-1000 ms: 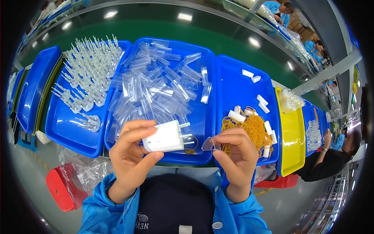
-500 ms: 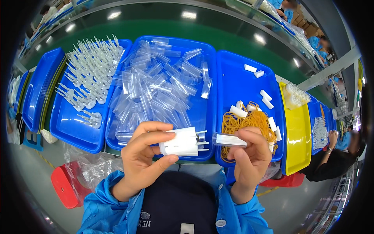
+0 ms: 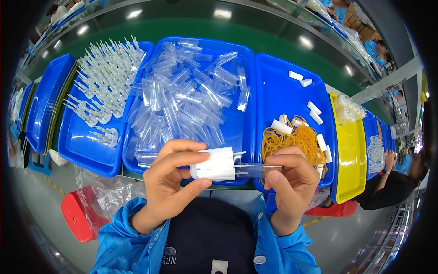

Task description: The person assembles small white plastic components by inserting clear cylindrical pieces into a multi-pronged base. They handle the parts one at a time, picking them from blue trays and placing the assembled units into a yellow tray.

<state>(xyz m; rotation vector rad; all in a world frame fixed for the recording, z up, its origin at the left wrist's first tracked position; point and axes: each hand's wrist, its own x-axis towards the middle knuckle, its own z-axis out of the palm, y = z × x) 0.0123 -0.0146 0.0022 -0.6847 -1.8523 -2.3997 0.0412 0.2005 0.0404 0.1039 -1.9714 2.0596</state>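
My left hand [image 3: 168, 185] is closed around a bundle of white cylindrical pieces [image 3: 218, 160], held between thumb and fingers. Thin white rods [image 3: 242, 172] stick out of the bundle's right end. My right hand [image 3: 294, 180] pinches a clear plastic sleeve [image 3: 254, 170] by its right end. The sleeve's left end meets the rods, overlapping them; whether it goes around any of them is hard to make out. Both hands are above the near edges of the trays. Beyond them, a blue tray [image 3: 232, 141] holds a heap of similar clear sleeves [image 3: 182, 100].
Left, a blue tray [image 3: 77, 150] holds white pieces with upright rods [image 3: 105, 77]. At right, another blue tray [image 3: 292, 100] carries yellow rubber bands [image 3: 292, 141] and several white cylinders [image 3: 315, 109]. A yellow tray [image 3: 349, 160] adjoins it. A red stool [image 3: 77, 217] stands lower left.
My right hand has brought the clear sleeve up to the rods and turned it, so its flat face now shows. The left hand, still gripping the bundle, has shifted slightly right.
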